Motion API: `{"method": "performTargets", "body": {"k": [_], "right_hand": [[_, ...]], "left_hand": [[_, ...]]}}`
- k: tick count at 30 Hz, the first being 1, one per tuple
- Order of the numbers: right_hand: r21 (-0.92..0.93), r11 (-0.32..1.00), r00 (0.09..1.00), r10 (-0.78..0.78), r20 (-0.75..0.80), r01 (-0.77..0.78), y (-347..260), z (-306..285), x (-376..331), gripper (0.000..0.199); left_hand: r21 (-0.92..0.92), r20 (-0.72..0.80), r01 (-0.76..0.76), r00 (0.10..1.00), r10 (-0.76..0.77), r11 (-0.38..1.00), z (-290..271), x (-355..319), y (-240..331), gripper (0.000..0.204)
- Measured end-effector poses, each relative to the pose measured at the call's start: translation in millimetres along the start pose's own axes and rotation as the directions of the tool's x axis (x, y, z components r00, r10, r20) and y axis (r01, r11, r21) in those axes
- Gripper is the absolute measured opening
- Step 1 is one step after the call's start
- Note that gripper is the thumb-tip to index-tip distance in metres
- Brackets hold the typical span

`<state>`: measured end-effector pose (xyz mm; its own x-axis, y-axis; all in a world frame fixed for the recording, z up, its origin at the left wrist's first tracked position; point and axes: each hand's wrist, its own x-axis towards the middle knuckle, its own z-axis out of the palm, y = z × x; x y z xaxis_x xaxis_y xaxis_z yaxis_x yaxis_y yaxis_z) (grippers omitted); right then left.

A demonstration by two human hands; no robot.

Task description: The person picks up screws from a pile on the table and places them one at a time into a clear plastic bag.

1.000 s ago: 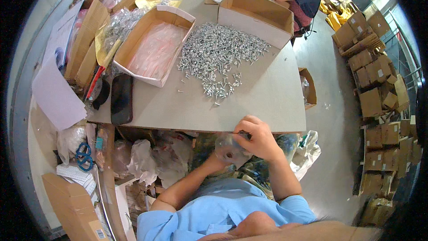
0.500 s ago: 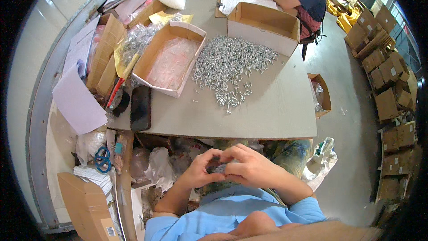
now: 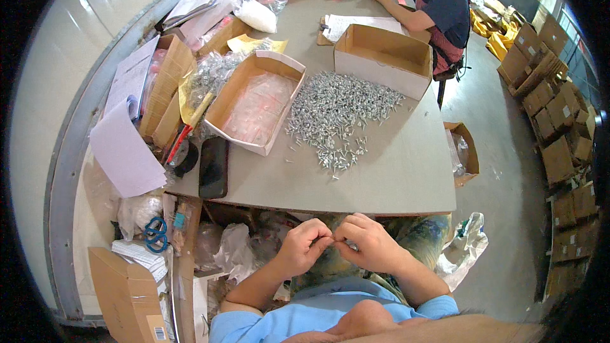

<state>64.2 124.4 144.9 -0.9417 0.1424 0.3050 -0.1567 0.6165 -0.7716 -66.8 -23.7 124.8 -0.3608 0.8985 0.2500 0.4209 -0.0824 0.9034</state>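
Note:
Close in front of my body, just below the table's near edge, my left hand (image 3: 305, 248) and my right hand (image 3: 368, 241) meet with their fingertips together. Both are closed in a pinch. A small greyish, shiny bit shows under the right fingers, but mostly hidden, so I cannot tell its kind. Beyond them on the grey table (image 3: 394, 178) lies a heap of small silver screws (image 3: 340, 111), with a few strays toward me. Left of the heap, a white-sided cardboard box (image 3: 284, 114) holds flat clear plastic bags (image 3: 257, 105) with reddish marks.
Another open box (image 3: 381, 67) stands behind the screws, near a clipboard with papers (image 3: 359, 24). A black phone (image 3: 213, 168) lies at the left edge. Blue-handled scissors (image 3: 155, 235) rest lower left. A co-worker (image 3: 438, 16) sits at the far right. Cartons (image 3: 559, 108) line the right side.
My fingertips have come together from a more open, cupped pose, covering most of the greyish thing between them. The whole view has shifted slightly, showing more of the co-worker.

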Motion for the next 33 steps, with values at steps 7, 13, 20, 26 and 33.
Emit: {"method": "performTargets", "body": {"k": [7, 13, 20, 26, 33], "right_hand": [[0.077, 0.994, 0.993, 0.086, -0.085, -0.080, 17, -14, 2, 0.015], [-0.021, 0.940, 0.889, 0.313, -0.335, -0.339, 46, -24, 2, 0.010], [-0.344, 0.877, 0.896, 0.186, -0.404, -0.337, 78, -28, 26, 0.050], [-0.429, 0.859, 0.958, 0.279, -0.064, -0.279, 96, -22, 71, 0.065], [-0.358, 0.917, 0.962, 0.239, 0.135, -0.178, 61, -30, 33, 0.060]], "left_hand": [[0.174, -0.195, 0.206, 0.966, -0.172, 0.963, -47, 31, 10, 0.012], [0.505, -0.693, -0.024, 0.585, 0.422, 0.863, -171, 131, -4, 0.013], [0.881, 0.077, 0.033, 0.974, -0.212, 0.471, -171, 172, -55, 0.024], [0.914, 0.045, 0.078, 0.956, -0.290, 0.398, -160, 195, -82, 0.016], [0.810, -0.139, 0.145, 0.989, -0.054, 0.569, -170, 183, -67, 0.015]]}}
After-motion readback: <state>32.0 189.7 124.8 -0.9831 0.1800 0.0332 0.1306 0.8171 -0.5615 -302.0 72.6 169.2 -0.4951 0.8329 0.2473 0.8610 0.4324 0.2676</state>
